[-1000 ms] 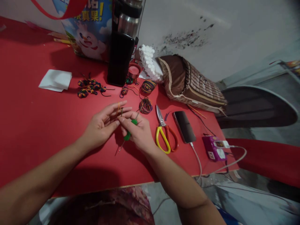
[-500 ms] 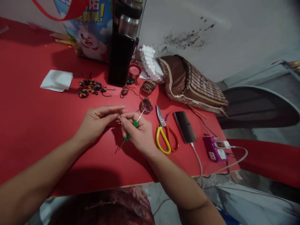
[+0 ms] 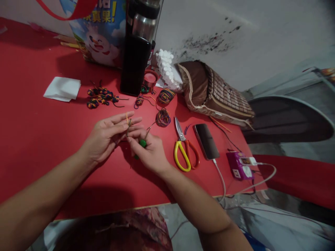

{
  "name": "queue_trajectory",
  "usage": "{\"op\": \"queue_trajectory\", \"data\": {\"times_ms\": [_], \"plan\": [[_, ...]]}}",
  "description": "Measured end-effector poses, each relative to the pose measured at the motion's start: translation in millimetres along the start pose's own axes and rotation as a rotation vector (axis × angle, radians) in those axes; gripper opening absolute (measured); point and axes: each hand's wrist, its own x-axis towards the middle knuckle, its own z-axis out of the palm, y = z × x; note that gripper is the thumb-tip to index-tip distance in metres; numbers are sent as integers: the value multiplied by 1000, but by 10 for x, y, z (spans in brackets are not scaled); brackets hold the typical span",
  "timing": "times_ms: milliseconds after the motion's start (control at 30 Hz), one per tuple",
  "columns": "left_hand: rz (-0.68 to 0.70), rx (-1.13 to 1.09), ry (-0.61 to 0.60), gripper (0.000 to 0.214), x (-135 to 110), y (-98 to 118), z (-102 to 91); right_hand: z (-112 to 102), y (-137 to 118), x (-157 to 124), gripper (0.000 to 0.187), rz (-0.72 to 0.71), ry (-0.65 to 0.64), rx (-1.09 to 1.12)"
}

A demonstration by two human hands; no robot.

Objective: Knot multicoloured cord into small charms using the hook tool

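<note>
My left hand [image 3: 101,137] is closed in a pinch on a thin multicoloured cord [image 3: 128,122], which has an orange stretch looped around a finger. Close beside it, my right hand [image 3: 150,153] pinches the cord's lower part between thumb and forefinger. A green-handled tool [image 3: 142,143] with a thin metal shaft is tucked in the same hand, its handle partly covered by the fingers. The shaft points up toward a loose ball of dark multicoloured cord [image 3: 163,117] on the table. I cannot make out the shape of the tool's tip.
Scissors [image 3: 183,148] and a charging phone [image 3: 206,141] lie to the right, with a purple box [image 3: 239,165] beyond. Behind are knotted cord pieces [image 3: 102,97], a white tissue [image 3: 62,89], a standing black phone [image 3: 135,66], a wound cord bundle [image 3: 166,95] and a brown bag [image 3: 217,92].
Both hands have moved slightly left. The left fingers have spread and lifted, showing the orange loop more clearly. The green-handled tool has shifted left with the right hand and is more covered.
</note>
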Motion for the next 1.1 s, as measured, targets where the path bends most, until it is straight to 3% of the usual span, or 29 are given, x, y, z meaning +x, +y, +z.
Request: {"op": "queue_trajectory", "data": {"times_ms": [167,333,433,500,567,667,767,967,1100], "plan": [[-19,37,-3,39,-34,26,23,-3,20,-17,13,-32,5,-98],[-16,59,-35,37,-2,81,-42,-198,-125,-31,23,-57,-41,-33],[-28,88,-121,33,22,130,-98,-371,-216,-6,48,-131,168,174],[-37,75,-170,31,31,156,-121,-454,-230,19,55,-214,299,262],[-48,57,-199,31,32,178,-127,-496,-212,34,48,-259,318,287],[-60,56,-209,31,19,219,-112,-502,-166,29,27,-293,223,257],[-60,73,-200,32,1,266,-100,-488,-143,10,14,-315,214,183],[-26,80,-203,31,-21,308,-127,-485,-149,-5,17,-348,234,3],[-28,96,-182,31,-29,296,-119,-482,-137,-4,18,-336,207,1]]}}
